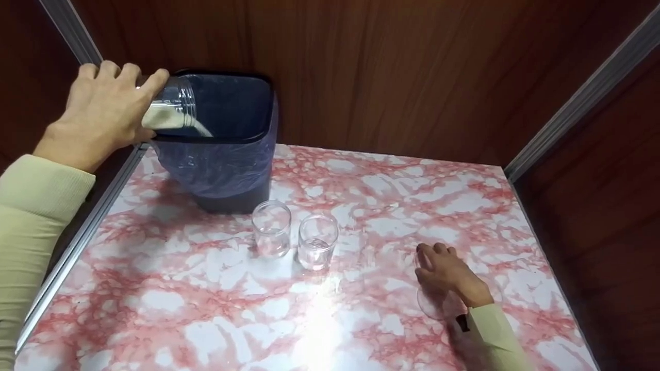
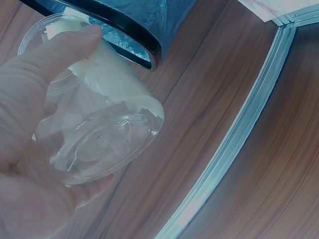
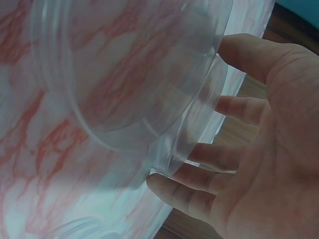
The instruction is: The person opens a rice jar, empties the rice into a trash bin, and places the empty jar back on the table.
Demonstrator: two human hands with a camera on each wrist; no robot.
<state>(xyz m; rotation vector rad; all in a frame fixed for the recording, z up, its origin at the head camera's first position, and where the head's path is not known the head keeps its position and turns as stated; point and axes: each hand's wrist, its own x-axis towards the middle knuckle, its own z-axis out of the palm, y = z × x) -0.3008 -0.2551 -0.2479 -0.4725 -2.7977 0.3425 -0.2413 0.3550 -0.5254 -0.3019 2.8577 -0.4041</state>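
My left hand (image 1: 105,105) grips a clear plastic jar (image 1: 172,105) tipped on its side over the rim of the bin (image 1: 232,165). A pale, cream-coloured substance (image 2: 112,77) lies along its lower wall, and a thin stream leaves the mouth into the bin. In the left wrist view, the thumb crosses the jar near its mouth, with its base facing the camera. At the right of the table, my right hand (image 1: 446,273) holds a clear, round plastic container (image 3: 144,134) by its edge, thumb on one side and fingers on the other.
Two clear cups (image 1: 271,229) (image 1: 318,242) stand side by side in front of the bin, which has a purple-blue liner. The red-and-white marbled table (image 1: 216,293) is bounded by wood-grain panels (image 1: 392,77) and metal edge strips. Glare brightens the front middle.
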